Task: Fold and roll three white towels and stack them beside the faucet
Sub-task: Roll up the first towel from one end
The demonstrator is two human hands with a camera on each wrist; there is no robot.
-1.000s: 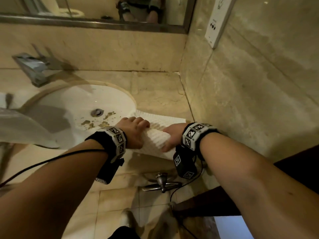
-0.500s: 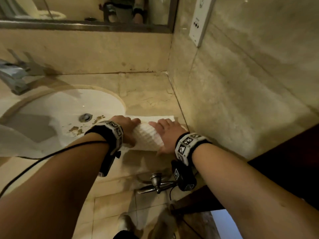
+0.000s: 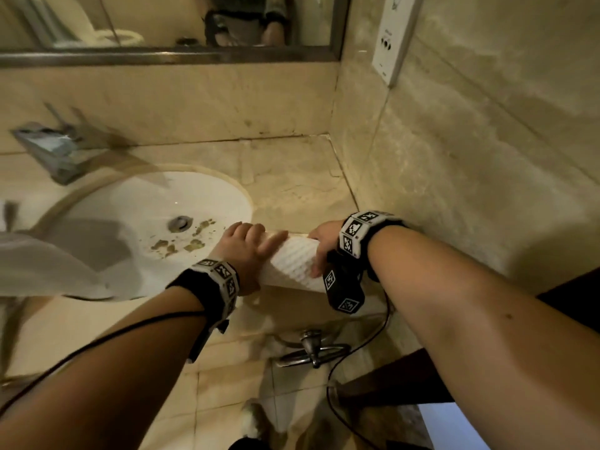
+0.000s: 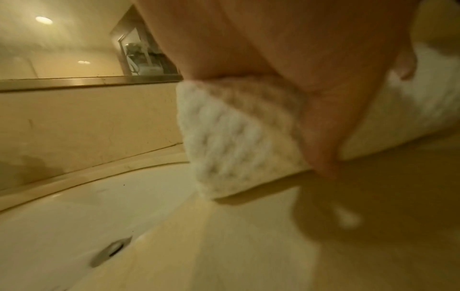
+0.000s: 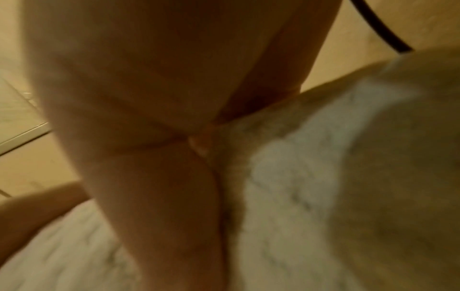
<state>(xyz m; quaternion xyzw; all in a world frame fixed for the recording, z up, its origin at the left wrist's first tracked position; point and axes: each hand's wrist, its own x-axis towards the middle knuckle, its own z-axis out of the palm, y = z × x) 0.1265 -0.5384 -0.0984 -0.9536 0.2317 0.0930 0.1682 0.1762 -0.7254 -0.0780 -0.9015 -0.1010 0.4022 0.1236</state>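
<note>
A rolled white towel (image 3: 293, 263) is gripped at its ends by the left hand (image 3: 242, 251) and right hand (image 3: 324, 243), fingers curled over it. It lies on the counter (image 3: 292, 190), just beside the sink (image 3: 97, 222).

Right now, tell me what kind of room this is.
A bathroom, most likely: a white sink set in a stone counter, a metal faucet behind it, a wall mirror above.

We see a beige stone desk (image 3: 292, 177) running into the right back corner, where it meets the walls. A white oval sink (image 3: 156, 203) is set into it at the left. A rolled white towel (image 3: 292, 261) lies at the desk's front edge, just right of the sink.
</note>
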